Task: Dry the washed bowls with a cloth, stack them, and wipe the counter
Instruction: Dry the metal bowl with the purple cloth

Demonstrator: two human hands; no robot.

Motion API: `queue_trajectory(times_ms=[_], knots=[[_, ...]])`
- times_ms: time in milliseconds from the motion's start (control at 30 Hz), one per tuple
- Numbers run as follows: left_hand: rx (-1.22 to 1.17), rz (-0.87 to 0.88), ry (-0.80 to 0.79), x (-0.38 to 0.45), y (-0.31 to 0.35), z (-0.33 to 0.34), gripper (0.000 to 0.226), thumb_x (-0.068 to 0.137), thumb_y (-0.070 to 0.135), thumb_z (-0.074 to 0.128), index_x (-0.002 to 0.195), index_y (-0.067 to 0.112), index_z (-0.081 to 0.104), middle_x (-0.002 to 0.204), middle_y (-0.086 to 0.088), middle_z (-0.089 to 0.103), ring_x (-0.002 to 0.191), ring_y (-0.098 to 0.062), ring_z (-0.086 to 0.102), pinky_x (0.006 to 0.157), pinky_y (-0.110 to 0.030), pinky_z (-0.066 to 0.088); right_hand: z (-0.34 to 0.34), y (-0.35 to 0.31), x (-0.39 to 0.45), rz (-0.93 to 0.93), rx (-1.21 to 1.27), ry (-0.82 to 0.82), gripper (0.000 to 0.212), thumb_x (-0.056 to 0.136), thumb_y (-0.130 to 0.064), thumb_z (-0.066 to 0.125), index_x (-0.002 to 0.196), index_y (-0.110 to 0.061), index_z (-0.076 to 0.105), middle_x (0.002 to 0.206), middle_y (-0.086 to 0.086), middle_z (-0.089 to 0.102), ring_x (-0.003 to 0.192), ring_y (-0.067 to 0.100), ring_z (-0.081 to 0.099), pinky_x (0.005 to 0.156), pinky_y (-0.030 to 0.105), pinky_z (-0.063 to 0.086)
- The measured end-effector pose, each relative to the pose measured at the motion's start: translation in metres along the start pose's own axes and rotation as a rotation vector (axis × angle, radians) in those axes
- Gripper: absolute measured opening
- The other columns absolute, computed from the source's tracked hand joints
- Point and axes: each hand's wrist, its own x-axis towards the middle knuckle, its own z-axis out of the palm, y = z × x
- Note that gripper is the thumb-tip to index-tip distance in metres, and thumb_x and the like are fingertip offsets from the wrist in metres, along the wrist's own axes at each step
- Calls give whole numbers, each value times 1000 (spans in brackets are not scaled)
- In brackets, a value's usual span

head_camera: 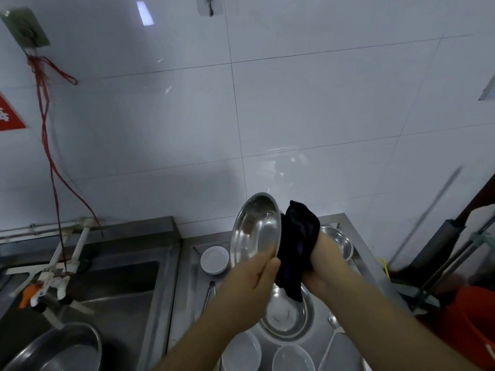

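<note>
Both hands raised, left hand [251,274] and right hand [318,266] gripping.

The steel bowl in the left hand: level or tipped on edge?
Tipped on edge. The steel bowl faces left, its rim gripped by the left hand, the dark cloth in the right hand behind it.

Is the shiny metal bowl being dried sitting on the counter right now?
No: the left hand holds the metal bowl tilted up in the air above the counter, while the right hand presses a dark cloth against it.
</note>
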Motion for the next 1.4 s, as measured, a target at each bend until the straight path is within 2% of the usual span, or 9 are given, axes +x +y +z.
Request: queue_trajectory(times_ms=[100, 267, 567, 700, 800, 900, 1000, 1133, 1400], knots=[[195, 116, -114, -5, 1, -7, 33, 110, 48, 35, 137, 55, 52, 96, 23, 70, 86, 2, 65, 78, -21, 53, -5, -4, -1, -27, -19, 28, 66, 87, -57, 77, 125, -4, 73, 108, 20, 70, 93, 35, 71, 90, 48, 61], [427, 233, -255, -8, -4, -17, 34, 111, 43, 35, 145, 45, 43, 121, 14, 68, 104, -6, 64, 93, -35, 56, -17, 2, -4, -65, -5, 55, 49, 84, -65, 77, 90, -17, 85, 89, 17, 78, 73, 32, 77, 62, 46, 63], [759, 459, -254, -21, -40, -21, 47, 111, 53, 19, 147, 42, 46, 135, 14, 70, 130, -6, 59, 124, -44, 32, -48, 40, -16, 45, 15, 140, 70, 48, -41, 98, 109, -9, 83, 114, 24, 77, 93, 39, 78, 80, 51, 63], [635, 460, 127, -32, -49, -14, 44, 111, 50, 22, 143, 41, 52, 146, 19, 59, 146, -2, 40, 130, -44, 7, -47, 61, -24, -15, 85, 135, 53, 65, -45, 88, 108, -14, 84, 114, 22, 77, 96, 38, 78, 89, 57, 61], [296, 114, 420, -35, -52, -12, 52, 105, 55, 32, 157, 46, 29, 166, 16, 26, 153, 3, 16, 125, -31, 7, -45, 69, -31, -41, 136, 160, 40, 70, -42, 82, 100, -15, 86, 108, 20, 79, 91, 34, 80, 75, 49, 64], [-312, -293, 347, -33, -61, -12, 38, 107, 56, 36, 143, 49, 46, 146, 11, 55, 123, 6, 55, 112, -38, 46, -47, 73, -35, -40, 115, 180, 37, 72, -38, 82, 102, -16, 85, 111, 19, 79, 96, 35, 79, 79, 50, 64], [-399, -404, 268, -28, -76, -9, 23, 113, 39, 42, 116, 41, 65, 100, 24, 69, 87, 11, 65, 81, -32, 59, -52, 74, -38, -35, 71, 211, 40, 78, -29, 83, 115, -13, 80, 118, 21, 76, 104, 39, 76, 97, 58, 60], [-307, -408, 249, -24, -90, 1, 17, 112, 37, 45, 118, 46, 58, 99, 45, 60, 88, 24, 58, 70, -11, 52, -65, 65, -37, -125, -115, 260, 25, 77, -12, 81, 100, -18, 80, 101, 19, 75, 86, 31, 74, 78, 42, 64], [-470, -425, 266, -7, -76, 26, 26, 110, 52, 37, 122, 71, 50, 112, 20, 69, 105, -4, 66, 86, -34, 53, -111, 37, -30, -19, -377, 299, 17, 90, -5, 72, 100, -15, 80, 92, 18, 75, 79, 31, 68, 69, 39, 59]])
